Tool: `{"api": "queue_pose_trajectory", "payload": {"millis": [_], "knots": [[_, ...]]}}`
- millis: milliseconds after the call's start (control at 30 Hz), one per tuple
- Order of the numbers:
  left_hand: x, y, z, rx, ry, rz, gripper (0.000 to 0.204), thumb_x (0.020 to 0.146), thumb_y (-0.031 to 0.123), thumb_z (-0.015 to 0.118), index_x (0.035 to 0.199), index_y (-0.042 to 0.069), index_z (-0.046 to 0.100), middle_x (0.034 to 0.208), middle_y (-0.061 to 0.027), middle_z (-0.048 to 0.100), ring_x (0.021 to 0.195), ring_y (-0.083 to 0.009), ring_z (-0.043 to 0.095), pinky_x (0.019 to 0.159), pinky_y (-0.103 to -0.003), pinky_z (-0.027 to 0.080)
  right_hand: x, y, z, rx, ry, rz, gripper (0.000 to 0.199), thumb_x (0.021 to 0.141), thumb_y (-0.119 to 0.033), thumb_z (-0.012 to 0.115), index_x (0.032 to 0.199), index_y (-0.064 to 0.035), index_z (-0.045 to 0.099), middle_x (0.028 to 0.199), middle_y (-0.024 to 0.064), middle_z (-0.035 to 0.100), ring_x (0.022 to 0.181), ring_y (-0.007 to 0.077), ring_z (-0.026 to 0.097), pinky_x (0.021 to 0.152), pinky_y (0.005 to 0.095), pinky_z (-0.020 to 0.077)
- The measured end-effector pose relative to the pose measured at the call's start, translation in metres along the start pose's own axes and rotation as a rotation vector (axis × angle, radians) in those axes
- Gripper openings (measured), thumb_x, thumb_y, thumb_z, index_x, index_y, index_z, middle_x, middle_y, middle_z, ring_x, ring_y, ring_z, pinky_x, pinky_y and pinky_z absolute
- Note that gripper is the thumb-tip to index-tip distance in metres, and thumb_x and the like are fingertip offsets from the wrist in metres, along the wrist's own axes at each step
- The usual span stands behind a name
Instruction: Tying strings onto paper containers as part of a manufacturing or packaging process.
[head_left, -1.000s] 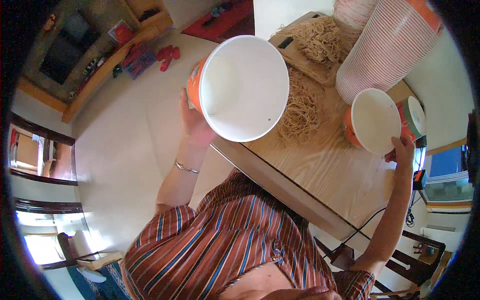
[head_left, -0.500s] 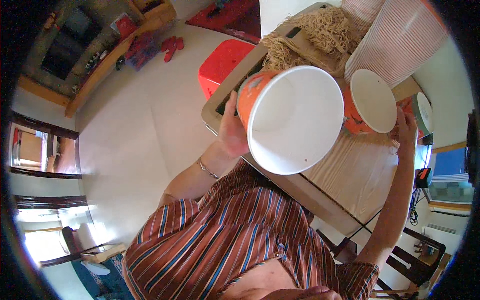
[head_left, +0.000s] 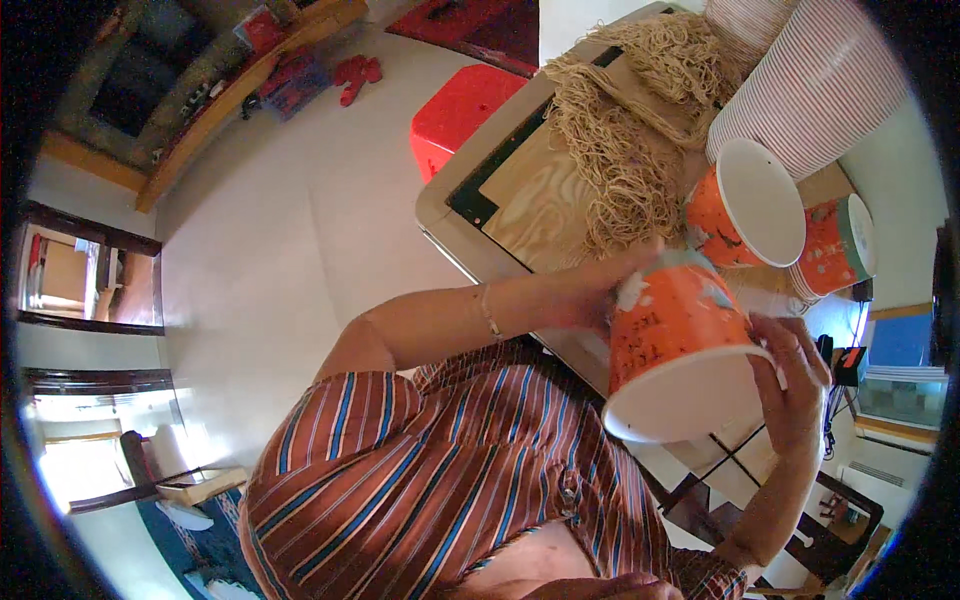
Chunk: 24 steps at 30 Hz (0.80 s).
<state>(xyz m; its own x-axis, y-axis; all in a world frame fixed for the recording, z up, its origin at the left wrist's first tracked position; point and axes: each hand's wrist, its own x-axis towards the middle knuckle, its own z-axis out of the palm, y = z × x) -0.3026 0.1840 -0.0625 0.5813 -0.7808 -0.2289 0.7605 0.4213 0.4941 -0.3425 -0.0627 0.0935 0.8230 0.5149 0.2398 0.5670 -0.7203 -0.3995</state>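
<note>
Between my hands is an orange-printed paper tub [head_left: 680, 310], tilted with its white rim toward me. My left hand [head_left: 625, 285] grips it near the base, with some fingers hidden behind it. My right hand [head_left: 795, 375] is closed on the rim at the right side. Just beyond stands another orange paper tub [head_left: 755, 205], its mouth facing me. To its right, an orange tub with a grey-green band [head_left: 835, 245] lies tilted. A heap of tan noodle-like strands [head_left: 625, 150] is spread over the table behind the held tub.
Tall stacks of nested paper tubs [head_left: 810, 85] rise at the table's far right. The table [head_left: 540, 205] has a wood-grain top and a pale raised edge. A red stool [head_left: 460, 115] stands past its far left side. Dark cables [head_left: 828, 400] hang at the right.
The held tub has moved right and toward me, and its mouth has tipped downward. My right hand has left the far right tubs and taken its rim. More of the tan strands show.
</note>
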Motion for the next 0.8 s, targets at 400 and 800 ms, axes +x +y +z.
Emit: {"api": "queue_pose_trajectory", "payload": {"millis": [400, 800], "knots": [[-0.002, 0.034, -0.011, 0.828, 0.444, 0.175, 0.040, 0.090, 0.042, 0.059, 0.111, 0.008, 0.061, 0.082, -0.0025, 0.062, 0.054, -0.0121, 0.059, 0.050, -0.026, 0.049, -0.064, 0.095, 0.000, 0.006, 0.121, 0.505, 0.036, 0.092, -0.012, 0.049, 0.126, -0.0015, 0.047, 0.116, 0.0208, 0.059, 0.103, 0.0333, 0.059, 0.087, 0.0403, 0.0475], [-0.020, 0.069, -0.070, 1.681, 0.715, 0.707, 0.021, 0.081, 0.018, 0.062, 0.098, 0.006, 0.066, 0.086, -0.0126, 0.061, 0.079, -0.0255, 0.060, 0.072, -0.038, 0.048, -0.045, 0.079, 0.006, 0.267, -0.021, 0.889, 0.041, 0.088, -0.005, 0.048, 0.129, -0.0071, 0.047, 0.104, 0.0130, 0.062, 0.085, 0.0206, 0.061, 0.076, 0.0311, 0.0505]]}}
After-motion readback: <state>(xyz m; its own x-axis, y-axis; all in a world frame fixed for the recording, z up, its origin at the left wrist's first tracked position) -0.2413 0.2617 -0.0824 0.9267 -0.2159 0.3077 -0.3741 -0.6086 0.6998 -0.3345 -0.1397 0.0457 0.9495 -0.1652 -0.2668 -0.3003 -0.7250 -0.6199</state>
